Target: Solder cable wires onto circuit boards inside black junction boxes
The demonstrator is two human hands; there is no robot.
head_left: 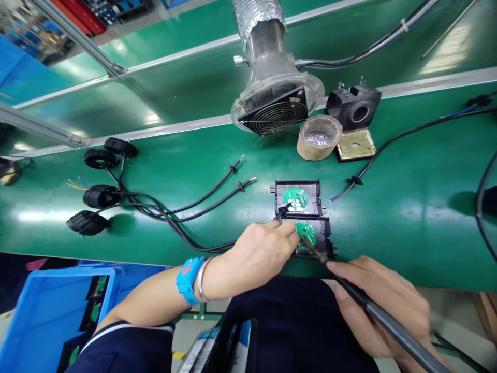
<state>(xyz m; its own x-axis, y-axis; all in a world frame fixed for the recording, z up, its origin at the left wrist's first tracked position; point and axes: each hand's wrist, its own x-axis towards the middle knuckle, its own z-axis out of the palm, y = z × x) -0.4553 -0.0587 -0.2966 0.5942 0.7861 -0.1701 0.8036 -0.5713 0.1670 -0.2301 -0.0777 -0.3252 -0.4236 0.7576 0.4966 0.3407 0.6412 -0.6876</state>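
Observation:
My left hand (pixel 260 248) is closed, its fingers pinched at the left edge of the lower green circuit board (pixel 306 234). A black cable (pixel 202 247) runs under this hand to the pinch, and its gripped end is hidden by the fingers. My right hand (pixel 382 305) is wrapped round a soldering iron (pixel 359 296), whose tip meets the lower board close to my left fingertips. That board sits in a black plastic housing (pixel 323 228). Just beyond it, a second black housing (pixel 313 187) holds another green board (pixel 294 197), with a cable end at its lower left.
Black round parts (pixel 101 197) with cables lie at the left. A fume extractor (pixel 277 98) hangs above the bench. Behind the housings stand a solder-scrap cup (pixel 319 137), a sponge tray (pixel 356 144) and an iron holder (pixel 353 106). A blue bin (pixel 50 311) is at lower left.

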